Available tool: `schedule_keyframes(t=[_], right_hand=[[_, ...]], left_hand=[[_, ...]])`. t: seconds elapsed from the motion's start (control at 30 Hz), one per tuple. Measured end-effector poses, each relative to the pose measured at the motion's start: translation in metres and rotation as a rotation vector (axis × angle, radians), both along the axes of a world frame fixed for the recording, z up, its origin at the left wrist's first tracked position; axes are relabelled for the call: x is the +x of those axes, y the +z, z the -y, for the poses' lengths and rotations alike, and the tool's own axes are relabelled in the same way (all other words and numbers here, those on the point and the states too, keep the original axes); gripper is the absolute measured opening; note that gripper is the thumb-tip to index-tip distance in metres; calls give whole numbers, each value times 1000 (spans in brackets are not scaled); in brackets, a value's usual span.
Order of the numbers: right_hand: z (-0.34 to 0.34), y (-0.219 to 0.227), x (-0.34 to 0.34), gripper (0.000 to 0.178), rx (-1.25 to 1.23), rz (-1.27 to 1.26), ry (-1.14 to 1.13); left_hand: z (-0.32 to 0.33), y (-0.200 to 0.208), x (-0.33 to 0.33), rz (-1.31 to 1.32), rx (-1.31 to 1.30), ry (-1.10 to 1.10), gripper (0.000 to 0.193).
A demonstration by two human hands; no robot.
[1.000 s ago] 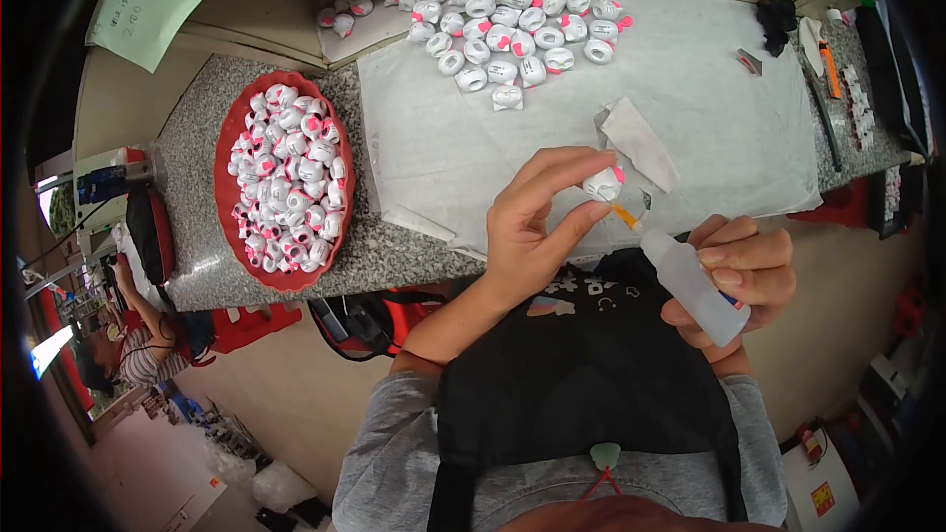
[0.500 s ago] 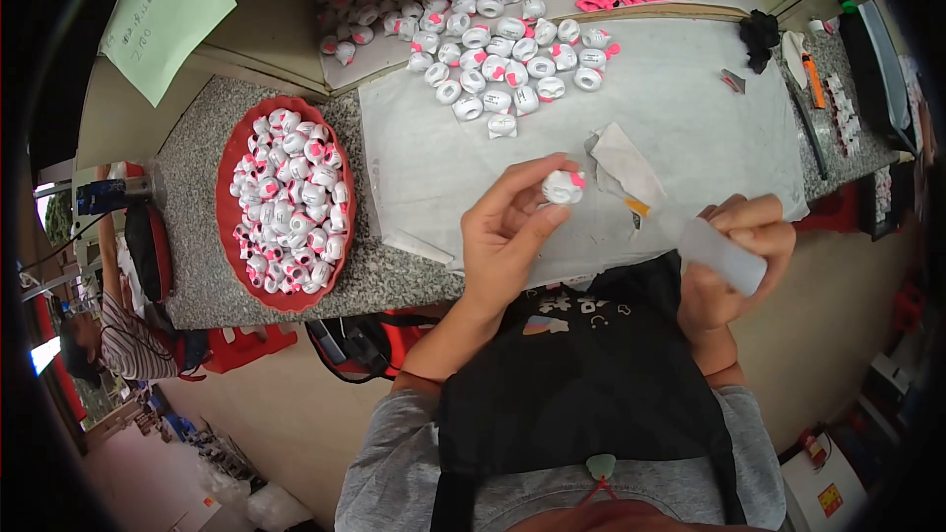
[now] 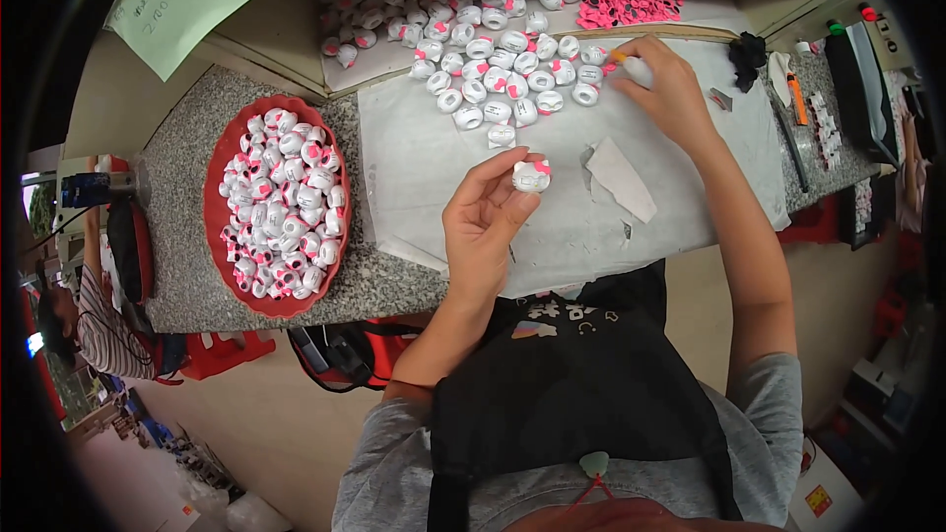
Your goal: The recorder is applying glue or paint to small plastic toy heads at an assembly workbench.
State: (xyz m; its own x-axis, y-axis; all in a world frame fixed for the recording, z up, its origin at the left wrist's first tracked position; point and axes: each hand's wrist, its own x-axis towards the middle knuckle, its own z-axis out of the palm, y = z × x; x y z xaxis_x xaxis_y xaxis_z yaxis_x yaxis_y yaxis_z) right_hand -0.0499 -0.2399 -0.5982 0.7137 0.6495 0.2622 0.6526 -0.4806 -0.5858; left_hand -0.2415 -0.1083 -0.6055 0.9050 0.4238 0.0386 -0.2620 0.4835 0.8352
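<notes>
My left hand pinches a small white cat-head piece with a pink bow between thumb and fingertips, above the white sheet. My right hand is stretched toward the far side of the sheet, gripping a white squeeze bottle with an orange tip. That tip points left, beside the loose white pieces and just short of the pink pile. Whether the right fingers touch a pink part as well cannot be made out. A torn strip of paper lies between my hands.
On the left of the granite counter, a red scalloped tray is heaped with white-and-pink pieces. A black crumpled cloth, an orange-handled tool and a dark rod lie at the right. A person in a striped top sits far left.
My right hand has swung away from in front of me to the far side, carrying the squeeze bottle. My left hand has shifted slightly left, still holding the cat-head piece.
</notes>
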Motion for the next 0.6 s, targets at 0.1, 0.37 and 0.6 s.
schedule_keyframes(t=[0.1,0.37,0.6], right_hand=[[-10,-5,-2,17,-88,122,-24],[10,24,-53,8,154,-264,-15],[12,16,-108,5,677,-988,18]], left_hand=[[0,-1,-1,-22,23,-1,36],[2,0,-1,-49,7,-32,36],[18,12,3,43,-6,-186,34]])
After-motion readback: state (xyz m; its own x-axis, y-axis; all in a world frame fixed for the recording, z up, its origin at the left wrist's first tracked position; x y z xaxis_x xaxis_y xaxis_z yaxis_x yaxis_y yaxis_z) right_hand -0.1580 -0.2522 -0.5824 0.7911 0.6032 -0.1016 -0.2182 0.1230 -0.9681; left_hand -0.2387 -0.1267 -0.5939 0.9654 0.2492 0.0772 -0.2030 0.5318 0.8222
